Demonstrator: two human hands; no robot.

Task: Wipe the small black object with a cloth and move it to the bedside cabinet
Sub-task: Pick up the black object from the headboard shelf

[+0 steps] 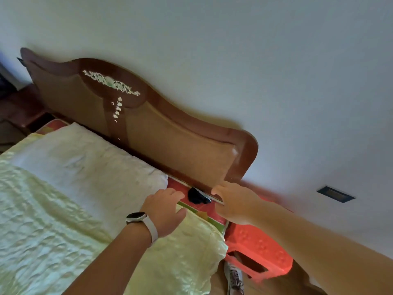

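Note:
A small black object (197, 196) lies on the red patterned mattress edge at the foot of the wooden headboard (170, 133). My left hand (168, 211), with a watch on its wrist, hovers just left of the object, fingers spread and empty. My right hand (236, 203) hangs just right of it, fingers apart and empty, close to the headboard's lower corner. Neither hand touches the object. No cloth is in sight. A dark wooden cabinet (21, 109) stands at the far left beyond the bed.
A pale yellow quilt (63, 220) and a white pillow (89, 158) cover the bed. A red plastic stool (257, 252) stands beside the bed under my right arm, with a shoe (235, 277) below it. A dark wall plate (336, 194) sits on the white wall.

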